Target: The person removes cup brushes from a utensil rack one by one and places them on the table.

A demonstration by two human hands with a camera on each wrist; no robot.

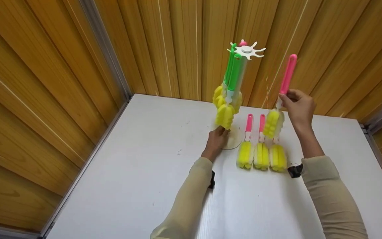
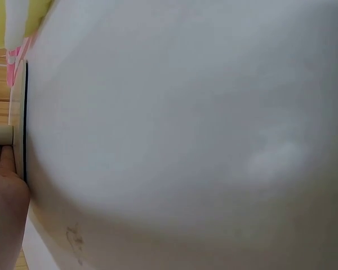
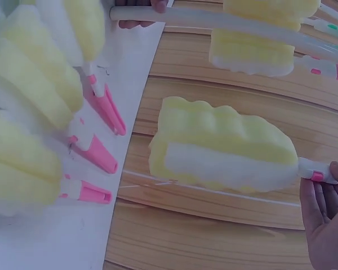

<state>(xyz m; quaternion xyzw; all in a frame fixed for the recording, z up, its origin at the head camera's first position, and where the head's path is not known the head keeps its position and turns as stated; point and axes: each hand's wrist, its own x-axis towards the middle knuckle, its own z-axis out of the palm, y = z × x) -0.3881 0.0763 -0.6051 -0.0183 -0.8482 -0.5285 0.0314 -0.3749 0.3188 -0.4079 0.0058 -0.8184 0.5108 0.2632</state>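
From above, the right hand (image 1: 298, 106) pinches a pink-handled sponge brush (image 1: 281, 99) in the air, above three brushes (image 1: 261, 152) lying on the white surface (image 1: 138, 172). The left hand (image 1: 216, 141) grips the stand (image 1: 240, 83) at its base. The left wrist view shows mostly blurred white surface; the right wrist view shows the held sponge close up.

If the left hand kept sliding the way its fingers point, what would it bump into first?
The left hand already touches the round base of the white stand, so it would probably push straight into that base and pole, with the yellow sponge hanging just above. Depth is hard to judge.
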